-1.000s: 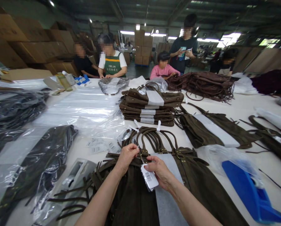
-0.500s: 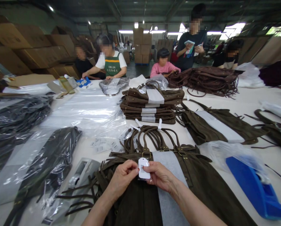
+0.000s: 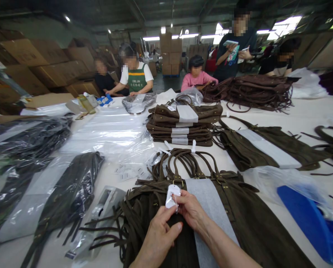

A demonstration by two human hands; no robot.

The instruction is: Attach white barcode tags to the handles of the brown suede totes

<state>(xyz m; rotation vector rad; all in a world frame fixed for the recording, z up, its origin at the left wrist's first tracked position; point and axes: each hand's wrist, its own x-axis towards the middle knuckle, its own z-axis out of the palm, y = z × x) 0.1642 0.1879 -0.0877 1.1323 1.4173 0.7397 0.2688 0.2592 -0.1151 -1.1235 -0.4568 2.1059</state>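
A small white tag hangs at the top of a dark olive fringed bag that lies in front of me. My right hand pinches the tag's right edge between thumb and fingers. At the tag's lower edge is my left hand, its fingertips near it and its thumb and index finger apart. A thin strand dangles below the tag. Grey-white paper wraps the bag beside my right hand. Looped handles with white ties stand up behind the tag.
Folded brown bags are stacked behind. Plastic-wrapped bags and clear plastic sheets lie left. A blue tape dispenser sits right, near another olive bag. Several people are across the table, beyond maroon bags.
My left hand has moved down and right, and its thumb has spread from the index finger. The tag has tilted in my right hand. The whole view has shifted slightly.
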